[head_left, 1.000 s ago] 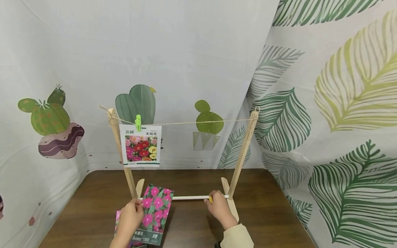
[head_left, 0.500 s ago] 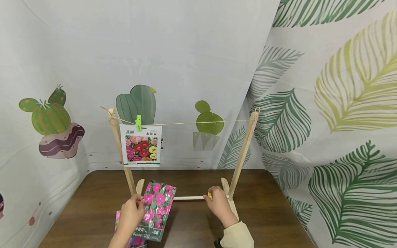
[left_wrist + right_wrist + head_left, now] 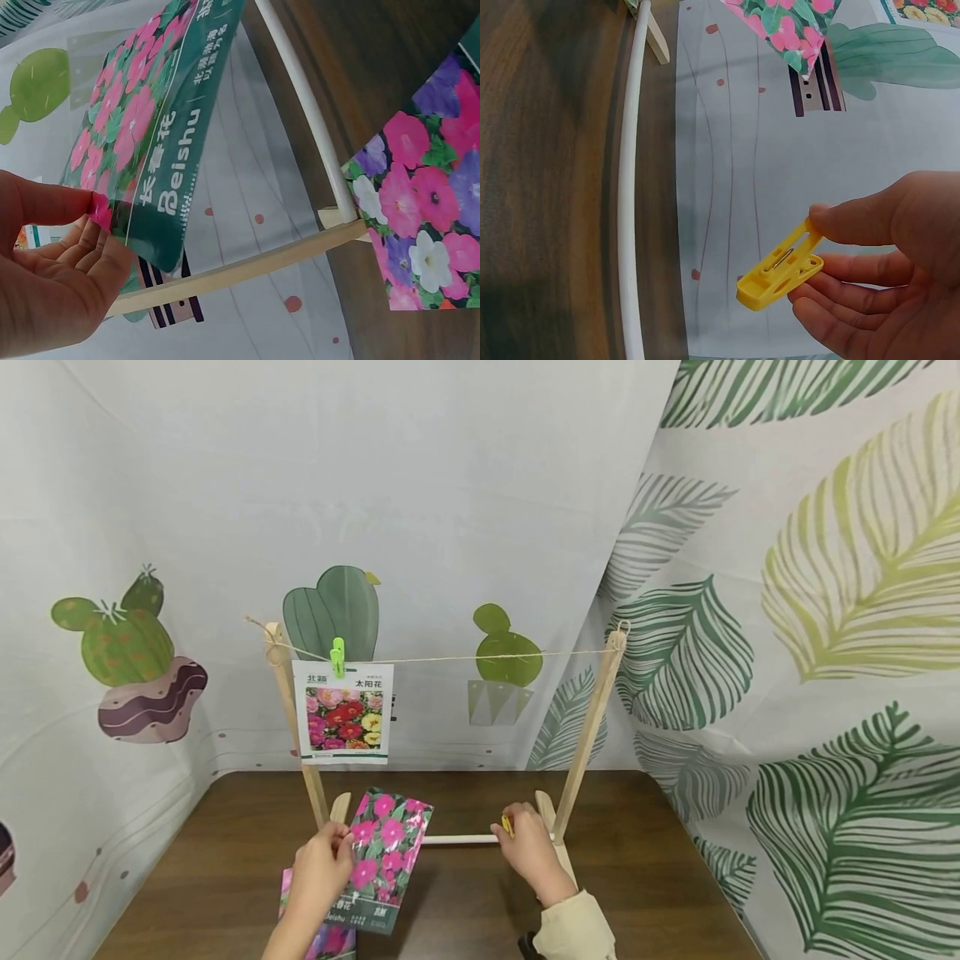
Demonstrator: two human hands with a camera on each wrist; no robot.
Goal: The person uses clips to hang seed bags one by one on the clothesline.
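In the head view, the left hand and held packet hide the left end of the rod and, in front of it, part of the lower packet. Near the rod's right end, the right hand covers much of the clip.

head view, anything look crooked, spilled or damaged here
Nothing stands out. The white packet hangs nearly level from the string by its green clip, with no visible tear. The pink-flowered packet tilts, but the left hand pinches it at the edge.
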